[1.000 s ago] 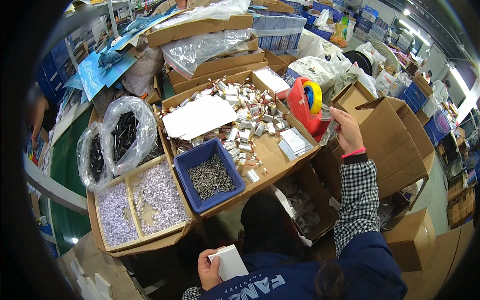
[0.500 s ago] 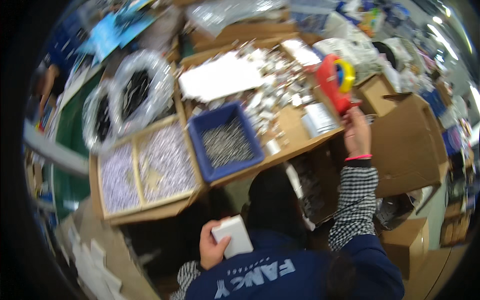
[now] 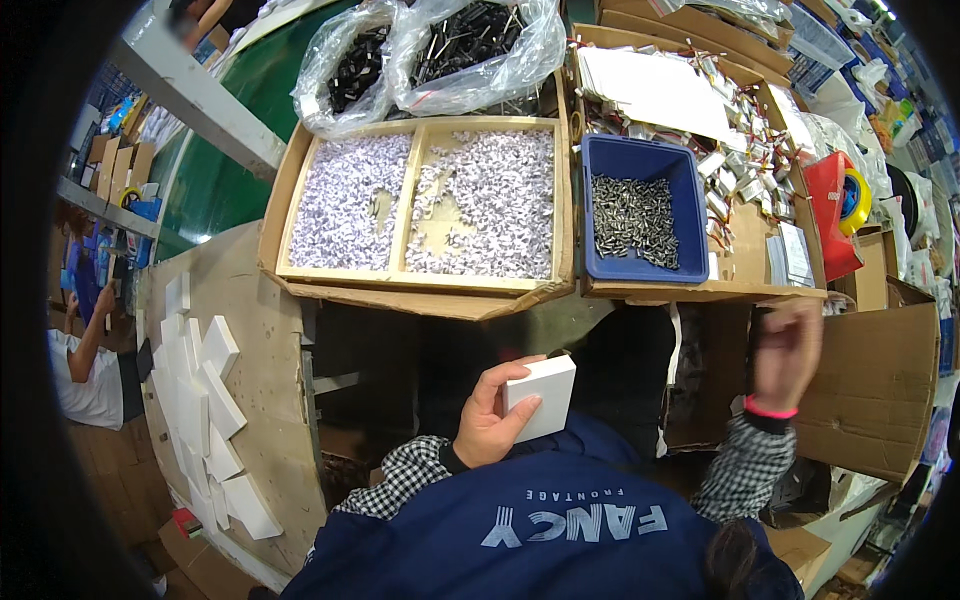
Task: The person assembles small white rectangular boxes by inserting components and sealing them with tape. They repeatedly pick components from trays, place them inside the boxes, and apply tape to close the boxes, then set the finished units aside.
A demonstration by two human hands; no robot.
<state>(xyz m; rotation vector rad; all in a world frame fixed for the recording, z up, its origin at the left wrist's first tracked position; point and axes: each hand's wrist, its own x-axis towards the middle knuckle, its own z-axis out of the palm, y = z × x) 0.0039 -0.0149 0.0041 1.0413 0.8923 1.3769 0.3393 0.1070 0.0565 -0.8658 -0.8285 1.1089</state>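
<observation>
My left hand (image 3: 488,428) is shut on a small white box (image 3: 541,398), held close to my chest above my dark blue jacket. My right hand (image 3: 786,348) is raised at the right, motion-blurred, just below the front edge of the cardboard tray (image 3: 700,291); its fingers look curled, and I cannot tell whether it holds anything. A blue bin (image 3: 640,272) of small metal screws sits in that tray, up and to the left of my right hand.
A wooden two-compartment tray (image 3: 420,283) holds small white pieces. Behind it lie clear bags of black parts (image 3: 450,50). A red tape dispenser (image 3: 835,215) stands at the right. Flat white boxes (image 3: 205,400) lie on the left board. An open carton (image 3: 875,390) is at the right, and another person (image 3: 85,370) at far left.
My right hand has drawn back from the red tape dispenser to the tray's front edge. The view has swung down and left. The white box stays in my left hand.
</observation>
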